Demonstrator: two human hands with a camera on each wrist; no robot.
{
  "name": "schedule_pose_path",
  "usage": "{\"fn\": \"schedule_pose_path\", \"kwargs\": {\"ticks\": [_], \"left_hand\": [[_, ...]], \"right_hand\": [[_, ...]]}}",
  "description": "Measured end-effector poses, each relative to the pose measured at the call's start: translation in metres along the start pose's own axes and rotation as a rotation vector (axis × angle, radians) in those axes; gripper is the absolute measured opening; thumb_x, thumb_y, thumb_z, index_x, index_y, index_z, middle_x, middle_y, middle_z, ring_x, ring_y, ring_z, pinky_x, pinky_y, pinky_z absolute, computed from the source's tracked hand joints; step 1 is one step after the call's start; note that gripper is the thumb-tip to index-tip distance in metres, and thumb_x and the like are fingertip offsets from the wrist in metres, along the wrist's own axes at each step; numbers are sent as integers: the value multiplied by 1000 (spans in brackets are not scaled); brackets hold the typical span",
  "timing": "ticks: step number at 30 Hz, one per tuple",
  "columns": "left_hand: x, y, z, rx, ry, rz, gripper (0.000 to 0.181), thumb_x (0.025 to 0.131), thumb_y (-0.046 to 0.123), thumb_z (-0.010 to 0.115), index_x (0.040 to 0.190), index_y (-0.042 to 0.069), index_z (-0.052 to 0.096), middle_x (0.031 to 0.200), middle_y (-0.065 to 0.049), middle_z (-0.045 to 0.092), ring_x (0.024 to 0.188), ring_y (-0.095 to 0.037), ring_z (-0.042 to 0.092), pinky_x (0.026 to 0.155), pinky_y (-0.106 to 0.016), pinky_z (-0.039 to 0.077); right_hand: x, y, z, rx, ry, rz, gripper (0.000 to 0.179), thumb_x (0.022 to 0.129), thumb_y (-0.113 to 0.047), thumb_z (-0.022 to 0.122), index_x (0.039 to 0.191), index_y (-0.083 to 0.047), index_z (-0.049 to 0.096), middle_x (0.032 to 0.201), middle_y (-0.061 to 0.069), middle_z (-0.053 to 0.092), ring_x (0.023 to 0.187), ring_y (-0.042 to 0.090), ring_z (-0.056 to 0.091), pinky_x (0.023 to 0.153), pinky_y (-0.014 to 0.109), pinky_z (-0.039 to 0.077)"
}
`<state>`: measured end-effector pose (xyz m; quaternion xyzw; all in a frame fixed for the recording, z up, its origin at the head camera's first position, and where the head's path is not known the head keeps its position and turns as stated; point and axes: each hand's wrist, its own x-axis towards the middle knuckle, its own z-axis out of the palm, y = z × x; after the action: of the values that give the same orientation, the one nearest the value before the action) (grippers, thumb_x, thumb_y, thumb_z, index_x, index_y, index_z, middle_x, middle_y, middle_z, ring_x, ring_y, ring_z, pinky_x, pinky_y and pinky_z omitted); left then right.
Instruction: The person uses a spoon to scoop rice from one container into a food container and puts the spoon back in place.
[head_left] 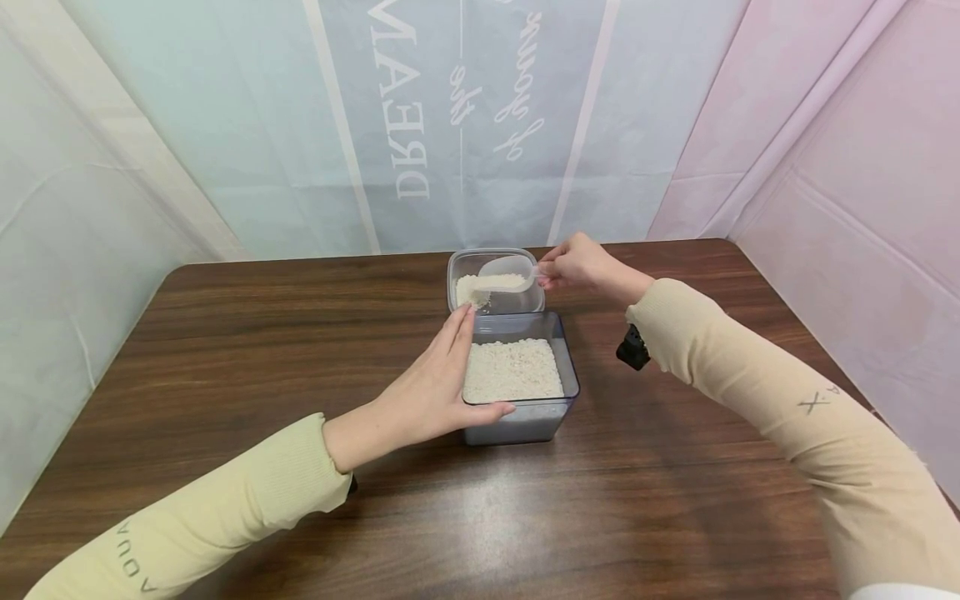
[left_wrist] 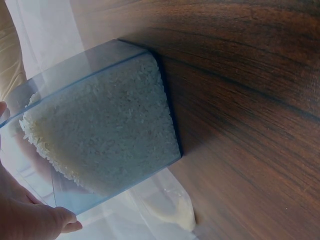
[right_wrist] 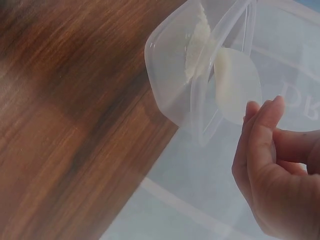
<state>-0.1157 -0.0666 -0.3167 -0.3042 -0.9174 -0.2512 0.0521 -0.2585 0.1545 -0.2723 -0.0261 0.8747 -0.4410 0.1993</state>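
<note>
Right hand [head_left: 583,265]: thumb and fingertips pinch the handle of the clear scoop [head_left: 501,265], its mouth low inside the small clear tub [head_left: 534,300], rice [head_left: 469,290] heaped at the left. Left hand [head_left: 427,398]: clasping nothing; fingers straight along the left of the blue-tinted container [head_left: 517,427], thumb over its near rim. That container, well filled with rice, stands just nearer me on the wooden table [head_left: 300,350]. I judge the step as tipping a scoopful out; next calls for emptying the scoop fully, without spilling.
</note>
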Motion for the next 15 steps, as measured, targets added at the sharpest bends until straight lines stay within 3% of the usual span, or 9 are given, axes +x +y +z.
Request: {"fn": "schedule_pose_path", "kwargs": {"ticks": [10, 15], "left_hand": [[0, 0, 0, -1, 1, 6, 109, 73, 57, 65, 141, -10, 12, 148, -22, 11, 136, -24, 16, 107, -34, 23], [0, 0, 0, 5, -3, 5, 110, 73, 58, 64, 141, -10, 11, 148, -22, 11, 137, -24, 15, 108, -34, 22]], "right_hand": [[-3, -7, 0, -270, 77, -122, 24, 89, -9, 56, 103, 9, 65, 78, 12, 69, 61, 9, 64, 63, 25, 53], [-7, -12, 2, -318, 108, -148, 22, 89, -9, 56, 99, 7, 67, 78, 13, 69, 60, 9, 64, 62, 25, 53]]}}
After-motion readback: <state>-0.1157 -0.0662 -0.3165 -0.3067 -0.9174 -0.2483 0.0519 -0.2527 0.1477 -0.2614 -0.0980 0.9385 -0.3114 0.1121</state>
